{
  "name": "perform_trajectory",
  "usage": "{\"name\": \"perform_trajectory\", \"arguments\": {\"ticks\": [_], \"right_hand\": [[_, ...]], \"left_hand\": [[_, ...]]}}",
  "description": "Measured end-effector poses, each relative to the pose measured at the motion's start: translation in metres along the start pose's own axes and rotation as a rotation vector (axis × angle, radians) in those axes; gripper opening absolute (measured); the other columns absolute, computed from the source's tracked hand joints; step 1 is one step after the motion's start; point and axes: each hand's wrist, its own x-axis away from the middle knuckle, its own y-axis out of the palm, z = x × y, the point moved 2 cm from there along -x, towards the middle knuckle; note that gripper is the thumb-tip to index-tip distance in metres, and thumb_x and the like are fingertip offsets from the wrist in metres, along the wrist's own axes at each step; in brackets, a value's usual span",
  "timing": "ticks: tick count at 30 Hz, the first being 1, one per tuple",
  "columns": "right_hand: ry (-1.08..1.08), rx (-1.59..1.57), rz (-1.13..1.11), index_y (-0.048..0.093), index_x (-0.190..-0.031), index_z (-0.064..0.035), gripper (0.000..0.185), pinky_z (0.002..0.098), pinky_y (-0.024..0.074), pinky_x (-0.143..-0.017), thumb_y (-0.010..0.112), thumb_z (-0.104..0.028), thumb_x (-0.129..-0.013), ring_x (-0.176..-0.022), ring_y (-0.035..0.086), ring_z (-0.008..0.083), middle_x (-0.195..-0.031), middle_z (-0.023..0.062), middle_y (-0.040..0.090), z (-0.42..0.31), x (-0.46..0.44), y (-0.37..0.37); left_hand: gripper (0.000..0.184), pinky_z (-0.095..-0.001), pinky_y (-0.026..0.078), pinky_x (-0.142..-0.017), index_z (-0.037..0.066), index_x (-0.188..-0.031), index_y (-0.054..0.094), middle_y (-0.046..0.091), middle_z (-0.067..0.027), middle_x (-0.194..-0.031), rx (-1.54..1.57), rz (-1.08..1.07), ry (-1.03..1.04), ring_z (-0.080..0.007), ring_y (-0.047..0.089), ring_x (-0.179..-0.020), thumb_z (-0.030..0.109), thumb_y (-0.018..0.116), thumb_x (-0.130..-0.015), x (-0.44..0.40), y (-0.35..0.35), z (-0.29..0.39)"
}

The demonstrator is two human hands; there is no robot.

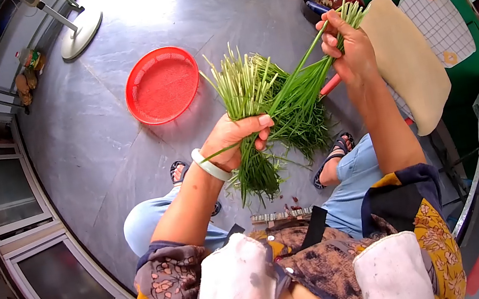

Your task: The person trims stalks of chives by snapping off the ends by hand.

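Currently clasping a thick bunch of green stalks (241, 86) in the left hand (239, 138), just right of the red basket (162, 91); grasping a thinner bunch (312, 81) in the right hand (351, 47), farther right of it.

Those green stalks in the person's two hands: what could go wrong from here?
The bunch in the right hand trails leaves toward the left hand, so strands might tangle. One stalk pokes out sideways near the white bracelet and could slip loose. Dropped pieces might scatter on the floor around the right sandal.
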Motion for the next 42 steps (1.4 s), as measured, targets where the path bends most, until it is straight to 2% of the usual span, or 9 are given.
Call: {"name": "perform_trajectory", "arguments": {"ticks": [11, 17, 21, 23, 29, 32, 36, 40, 42], "right_hand": [[-0.131, -0.061, 0.095, 0.058, -0.096, 0.0015, 0.015, 0.0205, 0.0321, -0.045, 0.059, -0.013, -0.093, -0.057, 0.048, 0.0091, -0.084, 0.0132, 0.062, -0.025, -0.009, -0.021], [-0.158, -0.101, 0.076, 0.057, -0.098, 0.0008, 0.015, 0.0193, 0.0323, -0.046, 0.059, -0.013, -0.093, -0.061, 0.046, 0.0069, -0.082, 0.0072, 0.059, -0.031, -0.018, -0.038], [-0.148, -0.139, 0.084, 0.056, -0.100, 0.0000, 0.015, 0.0188, 0.0312, -0.047, 0.059, -0.014, -0.094, -0.063, 0.046, 0.0068, -0.085, 0.0074, 0.058, -0.035, -0.018, -0.041], [-0.168, -0.128, 0.103, 0.055, -0.101, 0.0000, 0.016, 0.0188, 0.0313, -0.048, 0.057, -0.015, -0.095, -0.064, 0.046, 0.0071, -0.086, 0.0073, 0.058, -0.036, -0.017, -0.041], [-0.283, -0.095, 0.051, 0.053, -0.102, -0.0002, 0.021, 0.0191, 0.0317, -0.046, 0.056, -0.021, -0.096, -0.064, 0.046, 0.0078, -0.087, 0.0077, 0.059, -0.039, -0.015, -0.041], [-0.272, -0.054, 0.046, 0.053, -0.101, -0.0008, 0.021, 0.0191, 0.0325, -0.046, 0.056, -0.021, -0.096, -0.064, 0.047, 0.0082, -0.088, 0.0084, 0.060, -0.039, -0.014, -0.045], [-0.249, -0.007, 0.098, 0.054, -0.104, -0.0008, 0.020, 0.0192, 0.0331, -0.046, 0.055, -0.019, -0.097, -0.063, 0.049, 0.0087, -0.088, 0.0080, 0.060, -0.038, -0.009, -0.031], [-0.247, 0.034, 0.112, 0.055, -0.108, -0.0006, 0.020, 0.0197, 0.0334, -0.046, 0.054, -0.018, -0.096, -0.063, 0.049, 0.0089, -0.086, 0.0066, 0.061, -0.036, -0.005, -0.019], [-0.233, 0.044, 0.086, 0.055, -0.109, -0.0006, 0.021, 0.0197, 0.0332, -0.046, 0.054, -0.018, -0.096, -0.063, 0.049, 0.0089, -0.085, 0.0060, 0.060, -0.035, -0.005, -0.019]], "left_hand": [[0.015, -0.0259, 0.041, -0.051, 0.002, -0.084, 0.062, 0.057, -0.0043, -0.067, -0.018, 0.019, -0.014, -0.0138, 0.052, -0.057, 0.016, 0.068, -0.083, 0.001, -0.005, -0.001], [0.014, -0.0258, 0.042, -0.051, 0.002, -0.085, 0.062, 0.058, -0.0048, -0.067, -0.039, 0.047, -0.019, -0.0140, 0.053, -0.056, 0.014, 0.068, -0.083, 0.003, -0.009, -0.002], [0.011, -0.0245, 0.043, -0.051, 0.004, -0.086, 0.061, 0.058, -0.0033, -0.069, -0.064, -0.006, 0.020, -0.0126, 0.054, -0.057, 0.013, 0.067, -0.084, 0.001, -0.011, -0.001], [0.008, -0.0254, 0.045, -0.054, 0.004, -0.087, 0.062, 0.059, -0.0029, -0.071, 0.046, 0.095, 0.078, -0.0118, 0.056, -0.062, 0.009, 0.067, -0.084, -0.003, -0.014, -0.006], [0.009, -0.0231, 0.046, -0.057, 0.006, -0.086, 0.061, 0.060, -0.0019, -0.072, 0.337, 0.316, 0.237, -0.0102, 0.055, -0.061, 0.014, 0.067, -0.087, -0.010, -0.041, 0.000], [0.011, -0.0235, 0.046, -0.059, 0.008, -0.087, 0.060, 0.059, -0.0004, -0.074, 0.251, 0.327, 0.304, -0.0092, 0.055, -0.062, 0.017, 0.067, -0.087, -0.009, -0.036, 0.002], [0.012, -0.0232, 0.045, -0.062, 0.005, -0.093, 0.063, 0.061, -0.0003, -0.082, 0.094, 0.302, 0.312, -0.0097, 0.056, -0.070, 0.007, 0.069, -0.083, -0.008, -0.022, 0.001], [0.014, -0.0254, 0.044, -0.063, 0.006, -0.093, 0.064, 0.060, 0.0010, -0.081, -0.003, 0.370, 0.398, -0.0085, 0.055, -0.072, 0.005, 0.071, -0.081, -0.005, -0.015, 0.002], [0.013, -0.0258, 0.044, -0.063, 0.006, -0.093, 0.064, 0.061, 0.0010, -0.082, -0.017, 0.328, 0.369, -0.0083, 0.055, -0.073, 0.006, 0.070, -0.082, -0.007, -0.020, 0.003]]}}
